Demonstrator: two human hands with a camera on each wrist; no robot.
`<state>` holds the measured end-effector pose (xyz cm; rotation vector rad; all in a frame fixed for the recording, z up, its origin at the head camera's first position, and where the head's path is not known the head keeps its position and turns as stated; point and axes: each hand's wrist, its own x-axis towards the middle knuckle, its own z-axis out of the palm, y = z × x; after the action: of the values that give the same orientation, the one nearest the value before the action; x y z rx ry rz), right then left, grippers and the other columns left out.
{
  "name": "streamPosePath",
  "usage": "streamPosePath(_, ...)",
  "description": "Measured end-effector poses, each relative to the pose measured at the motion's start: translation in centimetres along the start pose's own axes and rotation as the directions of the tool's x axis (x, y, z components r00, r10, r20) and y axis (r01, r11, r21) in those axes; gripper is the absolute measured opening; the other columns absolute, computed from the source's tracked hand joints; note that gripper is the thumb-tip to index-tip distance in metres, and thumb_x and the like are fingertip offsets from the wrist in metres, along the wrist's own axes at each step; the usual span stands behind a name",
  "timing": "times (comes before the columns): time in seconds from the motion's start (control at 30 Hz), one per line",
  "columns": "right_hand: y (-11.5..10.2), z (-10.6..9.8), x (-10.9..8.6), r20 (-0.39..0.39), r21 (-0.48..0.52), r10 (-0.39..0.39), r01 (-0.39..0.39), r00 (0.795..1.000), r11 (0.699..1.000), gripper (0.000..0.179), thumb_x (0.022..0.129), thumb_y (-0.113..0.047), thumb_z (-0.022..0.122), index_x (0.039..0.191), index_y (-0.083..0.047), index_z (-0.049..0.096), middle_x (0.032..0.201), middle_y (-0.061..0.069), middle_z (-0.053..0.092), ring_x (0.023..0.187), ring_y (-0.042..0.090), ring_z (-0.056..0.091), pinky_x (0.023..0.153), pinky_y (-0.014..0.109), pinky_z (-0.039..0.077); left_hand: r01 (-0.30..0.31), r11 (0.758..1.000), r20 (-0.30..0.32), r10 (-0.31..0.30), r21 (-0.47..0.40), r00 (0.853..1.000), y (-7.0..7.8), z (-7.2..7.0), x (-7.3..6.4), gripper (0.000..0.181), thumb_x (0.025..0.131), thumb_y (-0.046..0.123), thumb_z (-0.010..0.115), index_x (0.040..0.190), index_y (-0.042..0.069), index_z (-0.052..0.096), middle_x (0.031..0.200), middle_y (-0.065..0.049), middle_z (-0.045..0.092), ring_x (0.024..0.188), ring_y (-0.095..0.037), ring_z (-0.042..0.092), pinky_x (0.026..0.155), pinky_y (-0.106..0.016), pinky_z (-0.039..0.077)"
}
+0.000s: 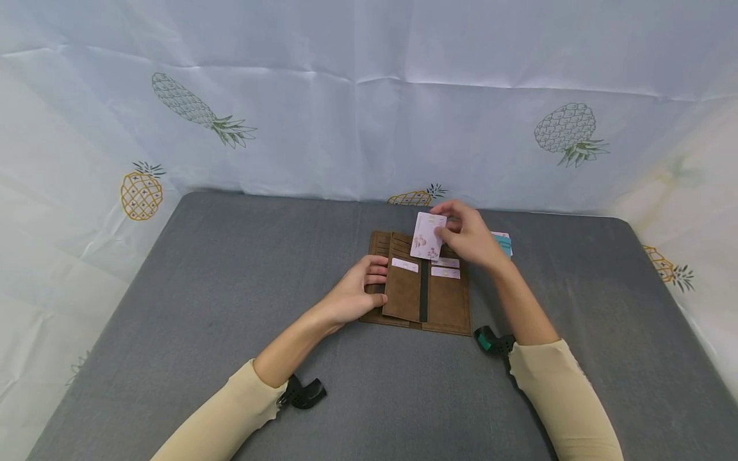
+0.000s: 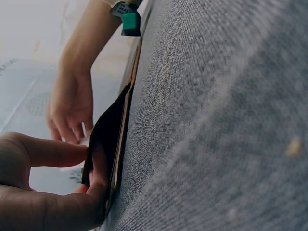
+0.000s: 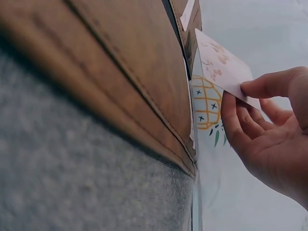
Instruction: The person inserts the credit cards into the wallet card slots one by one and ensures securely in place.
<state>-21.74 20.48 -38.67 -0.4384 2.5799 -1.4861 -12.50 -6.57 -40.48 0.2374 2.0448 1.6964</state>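
Observation:
A brown wallet (image 1: 446,304) lies opened out on the grey table, with pale cards tucked into its slots on both sides of a dark centre strip. My left hand (image 1: 354,291) pinches the wallet's left inner flap between thumb and fingers; in the left wrist view the flap (image 2: 107,126) stands raised, with fingertips behind it. Above the wallet's upper middle, my right hand (image 1: 468,235) holds a pale pink card (image 1: 426,237) with a flower print. In the right wrist view, thumb and fingers grip the card (image 3: 224,65) by one edge.
Beyond the right wrist, a small stack of cards (image 1: 503,243), one of them blue, lies on the table (image 1: 277,256), partly hidden. A white curtain (image 1: 369,141) printed with pineapples hangs behind the table's far edge. Black wrist cameras hang under both forearms.

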Motion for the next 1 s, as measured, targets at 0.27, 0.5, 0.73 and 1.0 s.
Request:
streamPosePath(0.27, -0.2, 0.7, 0.1, 0.017, -0.011, -0.054, 0.054, 0.998, 0.998, 0.035, 0.103, 0.005, 0.06, 0.138, 0.007, 0.057, 0.133, 0.026, 0.061, 0.059, 0.004, 0.044, 0.055, 0.025, 0.038, -0.005, 1.0, -0.001, 0.005, 0.0, 1.0, 0.0, 0.0, 0.0, 0.07, 0.097, -0.01, 0.065, 0.16, 0.003, 0.039, 0.159, -0.022, 0.049, 0.148, -0.038, 0.052, 0.119, -0.052, 0.048)
streamPosePath(0.5, -0.5, 1.1, 0.0, 0.018, -0.01, -0.052, 0.052, 0.998, 0.999, 0.033, 0.105, 0.004, 0.06, 0.138, 0.006, 0.057, 0.133, 0.025, 0.062, 0.071, 0.012, 0.057, 0.058, 0.024, 0.042, -0.003, 1.0, -0.003, 0.003, 0.001, 1.0, -0.2, 0.0, 0.1, 0.07, 0.096, -0.011, 0.065, 0.16, 0.003, 0.04, 0.158, -0.022, 0.049, 0.148, -0.038, 0.052, 0.118, -0.052, 0.049)
streamPosePath(0.73, -0.7, 1.4, 0.0, 0.004, 0.007, -0.042, 0.042, 0.999, 0.999, 0.032, 0.105, 0.005, 0.061, 0.137, 0.006, 0.057, 0.131, 0.024, 0.062, 0.076, 0.019, 0.059, 0.06, 0.024, 0.044, 0.001, 1.0, 0.0, -0.001, -0.007, 1.0, -0.3, 0.0, 0.3, 0.071, 0.096, -0.011, 0.065, 0.16, 0.004, 0.04, 0.159, -0.021, 0.049, 0.147, -0.038, 0.052, 0.119, -0.052, 0.048)
streamPosePath(1.0, -0.7, 1.7, 0.0, 0.0, 0.04, -0.042, 0.042, 0.999, 0.998, 0.034, 0.105, 0.005, 0.062, 0.138, 0.005, 0.056, 0.129, 0.023, 0.061, 0.079, 0.017, 0.064, 0.065, 0.025, 0.051, -0.011, 1.0, 0.008, 0.011, -0.006, 1.0, -0.3, -0.1, 0.2, 0.071, 0.096, -0.01, 0.065, 0.161, 0.004, 0.039, 0.158, -0.022, 0.049, 0.147, -0.039, 0.052, 0.118, -0.052, 0.048)
